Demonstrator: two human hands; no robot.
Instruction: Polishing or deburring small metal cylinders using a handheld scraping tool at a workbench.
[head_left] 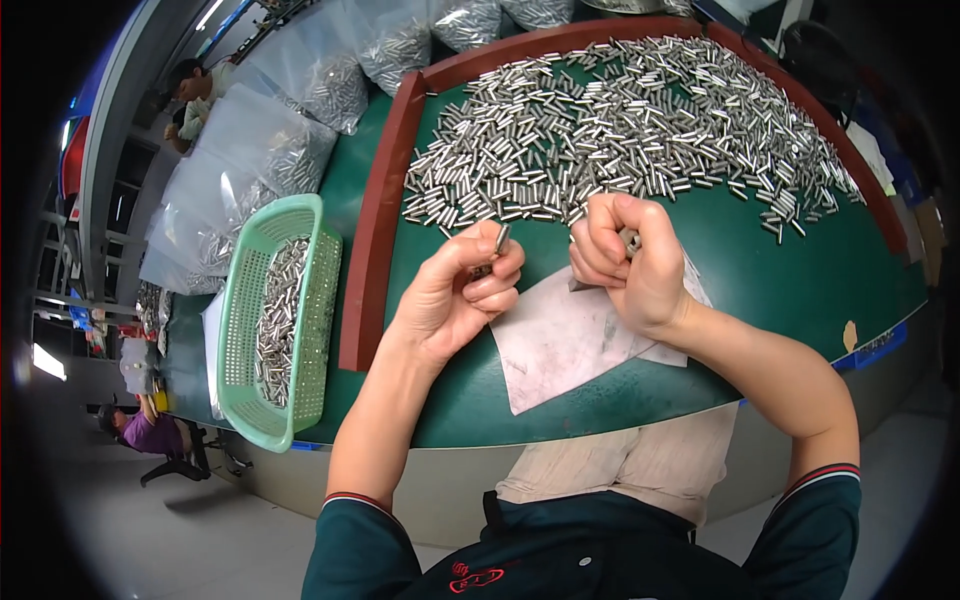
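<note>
Between the thumb and fingers of my left hand (462, 285) stands a small shiny metal pin (503, 238), held nearly upright. More metal shows dimly inside the curled fingers. My right hand (632, 260) is closed in a loose fist at the edge of the pile, with metal pins (630, 240) partly showing in it; how many is hidden. Beyond both hands spreads a large heap of loose metal pins (620, 120) on the green table. A stained pinkish-white cloth (570, 345) lies flat beneath and between my hands.
Dark red wooden rails (375, 250) frame the pile. Left of them, a light green perforated basket (311, 370) holds many pins. Clear plastic bags of pins (290, 155) line the table's far left. Two other people (155, 432) sit at the left, away from my hands.
</note>
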